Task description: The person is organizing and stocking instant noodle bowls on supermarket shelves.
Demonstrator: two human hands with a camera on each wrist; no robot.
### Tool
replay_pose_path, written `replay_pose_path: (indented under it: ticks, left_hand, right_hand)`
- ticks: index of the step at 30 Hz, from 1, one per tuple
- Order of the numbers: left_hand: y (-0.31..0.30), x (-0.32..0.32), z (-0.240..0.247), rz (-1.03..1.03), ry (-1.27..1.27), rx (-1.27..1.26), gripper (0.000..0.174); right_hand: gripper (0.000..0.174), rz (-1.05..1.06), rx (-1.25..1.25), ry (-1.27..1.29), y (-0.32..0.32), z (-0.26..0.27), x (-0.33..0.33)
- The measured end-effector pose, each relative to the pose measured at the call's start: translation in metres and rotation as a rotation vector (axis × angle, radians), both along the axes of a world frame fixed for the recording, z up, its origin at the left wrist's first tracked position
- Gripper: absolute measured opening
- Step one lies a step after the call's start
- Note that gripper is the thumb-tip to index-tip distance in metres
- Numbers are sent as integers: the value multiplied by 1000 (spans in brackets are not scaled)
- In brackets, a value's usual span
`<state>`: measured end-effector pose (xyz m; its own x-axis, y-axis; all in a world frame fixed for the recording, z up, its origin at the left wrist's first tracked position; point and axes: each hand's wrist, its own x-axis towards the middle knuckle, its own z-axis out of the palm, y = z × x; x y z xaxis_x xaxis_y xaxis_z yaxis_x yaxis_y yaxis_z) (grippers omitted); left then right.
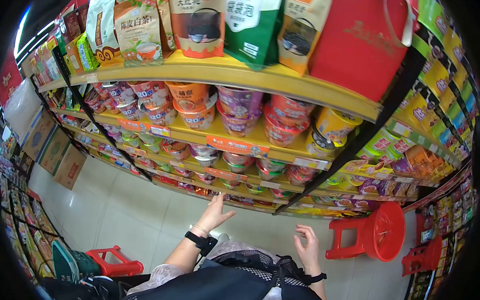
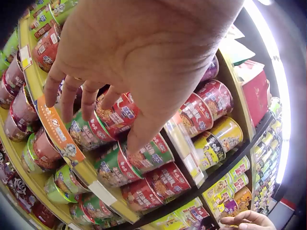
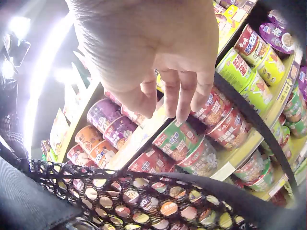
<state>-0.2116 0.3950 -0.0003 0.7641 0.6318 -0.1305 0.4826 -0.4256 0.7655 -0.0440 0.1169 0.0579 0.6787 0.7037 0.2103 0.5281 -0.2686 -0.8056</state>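
Observation:
Both hands hang in front of a store shelf stacked with instant noodle tubs. My left hand (image 1: 215, 214) reaches toward the lower shelves with its fingers extended and nothing in it. In the left wrist view, its fingertips overlap red and green noodle tubs (image 2: 112, 165). Lower right in the head view, my right hand (image 1: 307, 246) is raised near my body, fingers loosely bent and holding nothing. Green noodle tubs (image 3: 180, 141) show behind its fingers in the right wrist view. Orange tubs (image 1: 190, 97) and purple tubs (image 1: 238, 103) line the upper noodle shelf.
Tea bags (image 1: 138, 31) and a red gift bag (image 1: 355, 43) stand on the top shelf. A round red stool (image 1: 389, 229) is on the floor at right. Left are a small red stool (image 1: 117, 262), a green basket (image 1: 69, 263) and cardboard boxes (image 1: 69, 166).

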Motion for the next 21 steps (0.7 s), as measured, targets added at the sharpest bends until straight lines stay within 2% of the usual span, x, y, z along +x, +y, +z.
replay_pose_path:
  ticks: [4,6,8,10,11,14,15,16,18,21]
  left_hand:
    - [-62,31,4,-57,-11,-1,78]
    - [-90,45,6,-139,-59,-80,77]
    - [-97,51,9,-157,-40,-101,79]
    - [-93,53,12,-164,-115,106,82]
    - [-87,55,20,-119,-86,164,83]
    - [-29,65,39,250,-353,584,76]
    - [-6,62,65,379,-436,539,75]
    - [18,57,85,485,-535,659,75]
    - [74,49,104,698,-618,638,81]
    - [117,41,147,803,-636,682,92]
  right_hand:
    - [16,-32,50,56,-65,-11,16]
    - [15,-66,69,88,-99,-19,23]
    - [13,-141,80,132,-119,-27,28]
    - [13,-152,76,105,-135,-32,34]
    - [13,-162,78,77,-145,-36,35]
    - [14,-167,81,37,-152,-31,40]
    - [14,-169,87,33,-149,-30,39]
    - [14,-169,96,51,-145,-29,37]
    - [15,-185,116,63,-138,-28,35]
    - [15,-213,90,43,-141,-25,32]
